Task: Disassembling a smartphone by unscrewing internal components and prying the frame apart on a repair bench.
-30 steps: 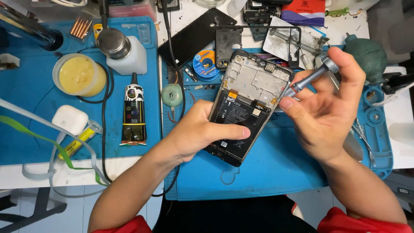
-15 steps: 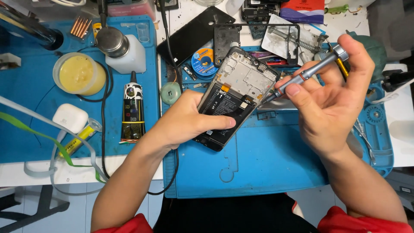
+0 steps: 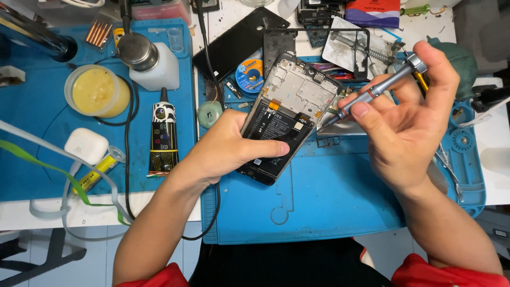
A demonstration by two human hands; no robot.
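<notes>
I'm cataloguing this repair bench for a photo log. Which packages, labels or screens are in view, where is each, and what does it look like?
Glue tube: left blue mat, lying flat, black with white and yellow label.
Battery label: on the opened phone in the left hand, dark with pale print.
Tape roll: above the phone, round, blue and orange label.
Red-and-purple package: top edge, flat.

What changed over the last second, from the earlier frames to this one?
The left hand tilted the opened phone and carried it slightly up the blue mat. The right hand rose with the grey screwdriver, its tip now at the phone's right edge. Both grips unchanged; glue tube, yellow jar and white bottle stayed put.
</notes>
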